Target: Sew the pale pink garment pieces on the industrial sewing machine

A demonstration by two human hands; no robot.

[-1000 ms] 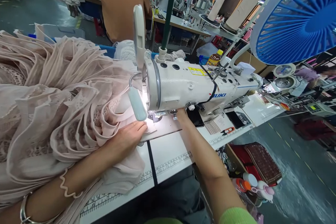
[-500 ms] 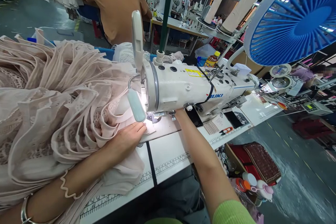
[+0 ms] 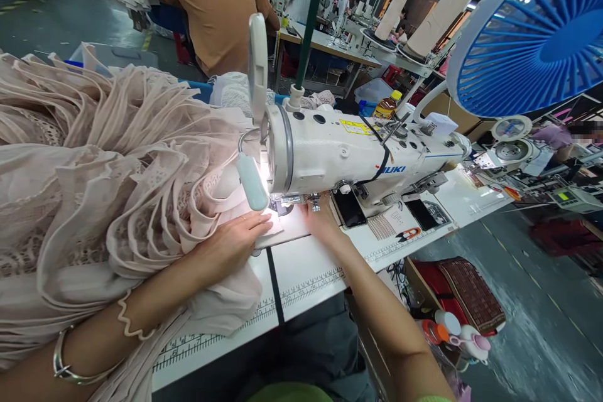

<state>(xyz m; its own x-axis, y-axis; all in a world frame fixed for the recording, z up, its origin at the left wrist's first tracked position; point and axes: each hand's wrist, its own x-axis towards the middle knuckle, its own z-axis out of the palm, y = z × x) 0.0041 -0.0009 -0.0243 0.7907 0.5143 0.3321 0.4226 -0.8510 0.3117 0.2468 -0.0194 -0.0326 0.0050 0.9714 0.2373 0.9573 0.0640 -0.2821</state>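
My left hand [image 3: 238,235] lies on the pale pink fabric [image 3: 221,294] just left of the sewing machine's needle area, fingers stretched out and fingertips touching a small lit flap of cloth [image 3: 274,222]. Its thumb is hardly visible. The white sewing machine [image 3: 325,151] stands in front of me, its presser foot area [image 3: 285,202] under a bright lamp. To the right of the foot, my right hand [image 3: 324,218] is low over the machine bed, under the arm. Motion smears it and its fingers are partly hidden, so I cannot see whether they hold anything.
A heaped stack of pink lace-trimmed garments [image 3: 117,157] covers the table's left side. A phone [image 3: 348,208] and orange thread snips [image 3: 407,234] lie to the right. A blue fan [image 3: 565,38] hangs upper right. A person in a brown shirt [image 3: 207,6] sits ahead.
My right hand has drawn back toward me from behind the machine head and now shows beside the presser foot. My left hand stays on the fabric. The view has shifted slightly.
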